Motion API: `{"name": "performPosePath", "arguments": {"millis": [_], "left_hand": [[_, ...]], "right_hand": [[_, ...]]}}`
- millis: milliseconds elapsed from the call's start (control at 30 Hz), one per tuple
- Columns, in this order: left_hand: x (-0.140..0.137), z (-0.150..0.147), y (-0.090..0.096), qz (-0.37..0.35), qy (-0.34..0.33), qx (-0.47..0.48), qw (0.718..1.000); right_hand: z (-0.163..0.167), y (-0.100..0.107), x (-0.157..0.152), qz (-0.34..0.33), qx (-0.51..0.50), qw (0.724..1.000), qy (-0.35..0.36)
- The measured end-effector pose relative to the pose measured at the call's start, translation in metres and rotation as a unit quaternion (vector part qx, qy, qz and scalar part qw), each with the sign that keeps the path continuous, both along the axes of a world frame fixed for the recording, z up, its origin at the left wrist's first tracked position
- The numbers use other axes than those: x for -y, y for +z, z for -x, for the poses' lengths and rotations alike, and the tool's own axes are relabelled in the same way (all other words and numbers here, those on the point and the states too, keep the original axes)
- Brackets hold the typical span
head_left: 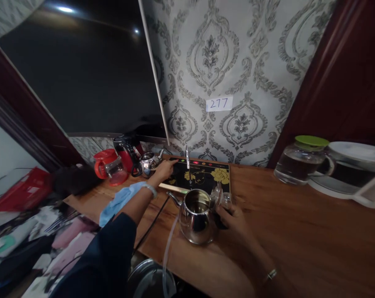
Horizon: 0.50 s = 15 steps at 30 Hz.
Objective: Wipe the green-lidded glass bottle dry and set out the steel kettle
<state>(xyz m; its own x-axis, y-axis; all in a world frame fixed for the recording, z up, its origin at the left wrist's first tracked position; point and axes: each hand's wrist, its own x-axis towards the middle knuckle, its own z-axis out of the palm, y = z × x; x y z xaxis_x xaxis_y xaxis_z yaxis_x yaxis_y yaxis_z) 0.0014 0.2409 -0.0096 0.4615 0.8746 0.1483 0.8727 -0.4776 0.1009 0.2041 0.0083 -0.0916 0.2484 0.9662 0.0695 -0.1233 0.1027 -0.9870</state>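
My left hand (pixel 165 169) reaches over the black electric tea stove (pixel 203 176) with gold flowers, its index finger stretched to the control strip at the back left. It holds nothing. A red display is lit on that strip. My right hand (pixel 234 217) grips the dark handle of a shiny steel kettle (pixel 197 223) at the front of the stove. The kettle's spout points left and its top is open. A lid (pixel 217 194) with a clear knob stands tilted up beside my right fingers. A thin metal spout (pixel 188 161) rises from the stove.
On the wooden table (pixel 283 231) stand a small steel teapot (pixel 148 163), a red-lidded glass pot (pixel 114 167) and a blue cloth (pixel 121 200). Right are a green-lidded jug (pixel 302 161) and a large clear container (pixel 355 165). A clear hose (pixel 167 252) runs toward a metal bucket (pixel 150 277).
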Motion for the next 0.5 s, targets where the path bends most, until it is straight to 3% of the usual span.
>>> {"name": "performPosePath", "arguments": {"millis": [233,500], "left_hand": [[-0.05,-0.027,-0.011,0.041,-0.017,-0.066,0.997],[-0.071,-0.034,-0.017,0.042,-0.047,-0.073,0.995]], "right_hand": [[-0.003,-0.012,0.003,0.0,0.011,1.0,-0.025],[0.001,-0.017,0.008,0.011,-0.008,0.999,-0.044]]}}
